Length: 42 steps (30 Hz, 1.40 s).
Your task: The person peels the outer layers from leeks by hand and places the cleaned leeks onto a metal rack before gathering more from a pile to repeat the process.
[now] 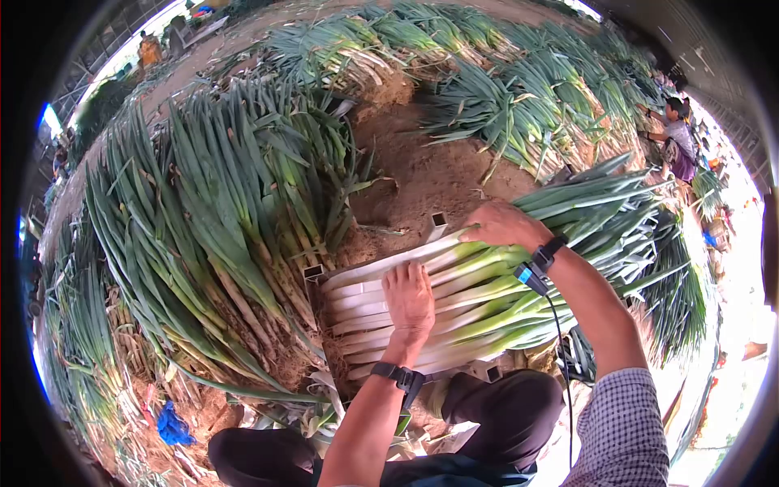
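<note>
A row of long green onions [471, 300] lies side by side before me, white ends to the left and green leaves to the right. My left hand [410, 299] rests palm down on the white stalks, fingers stretched out. At the far edge of the row, my right hand [505, 225] has its fingers bent over the outermost green onion, near where white turns green. The stalks lie in a metal frame with square-tube posts [439, 221]; its left end [313, 273] is by the roots. Most of the frame is hidden under the onions.
A large heap of unsorted green onions [219, 203] leans at the left. More piles [519, 105] lie on the soil [422, 170] beyond. A person [677, 138] crouches at the far right. A blue scrap [173, 424] lies lower left; a black cable [562, 357] hangs from my right wrist.
</note>
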{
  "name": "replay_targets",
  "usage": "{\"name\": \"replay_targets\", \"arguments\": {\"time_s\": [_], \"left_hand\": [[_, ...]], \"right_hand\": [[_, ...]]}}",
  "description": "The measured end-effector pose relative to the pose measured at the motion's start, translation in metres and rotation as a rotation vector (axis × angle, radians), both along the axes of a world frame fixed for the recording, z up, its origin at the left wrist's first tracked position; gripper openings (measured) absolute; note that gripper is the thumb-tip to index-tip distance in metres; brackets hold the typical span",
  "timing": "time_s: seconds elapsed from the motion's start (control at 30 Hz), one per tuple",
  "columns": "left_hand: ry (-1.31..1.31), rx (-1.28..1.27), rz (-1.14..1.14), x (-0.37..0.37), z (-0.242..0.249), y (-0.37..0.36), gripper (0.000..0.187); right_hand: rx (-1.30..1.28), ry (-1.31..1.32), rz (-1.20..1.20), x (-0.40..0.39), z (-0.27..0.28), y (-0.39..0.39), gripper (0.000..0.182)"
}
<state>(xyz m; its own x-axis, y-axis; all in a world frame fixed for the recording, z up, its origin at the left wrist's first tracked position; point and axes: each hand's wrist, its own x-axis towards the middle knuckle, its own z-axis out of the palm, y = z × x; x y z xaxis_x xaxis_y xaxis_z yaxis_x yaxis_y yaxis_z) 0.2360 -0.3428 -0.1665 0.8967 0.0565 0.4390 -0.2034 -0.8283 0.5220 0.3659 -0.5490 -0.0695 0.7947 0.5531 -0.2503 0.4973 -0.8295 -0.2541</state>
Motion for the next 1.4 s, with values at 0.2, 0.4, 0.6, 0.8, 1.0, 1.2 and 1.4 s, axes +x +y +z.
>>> {"name": "replay_targets", "arguments": {"time_s": [0.2, 0.4, 0.6, 0.8, 1.0, 1.2, 1.4], "left_hand": [[-0.071, 0.017, -0.043, 0.001, -0.005, 0.0, 0.015], [0.001, 0.025, -0.041, -0.001, -0.007, 0.001, 0.015], [0.002, 0.009, -0.05, -0.002, -0.001, 0.0, 0.017], [-0.041, -0.001, -0.033, 0.0, -0.008, 0.001, 0.018], [-0.063, -0.061, -0.007, 0.002, 0.0, 0.008, 0.027], [-0.043, 0.171, 0.094, 0.021, 0.001, 0.055, 0.038], [0.124, 0.285, 0.047, 0.034, -0.017, 0.05, 0.037]], "right_hand": [[-0.203, -0.321, 0.096, -0.009, 0.01, -0.029, 0.058], [-0.309, -0.012, -0.213, -0.017, 0.047, -0.043, 0.074], [-0.314, 0.013, -0.186, -0.014, 0.051, -0.046, 0.068], [-0.321, -0.048, -0.057, 0.007, 0.037, -0.045, 0.058], [-0.148, -0.118, -0.127, -0.006, -0.005, -0.053, 0.058], [-0.134, 0.006, -0.143, 0.003, 0.012, -0.053, 0.066], [-0.215, -0.308, -0.029, -0.04, -0.007, -0.049, 0.072]]}}
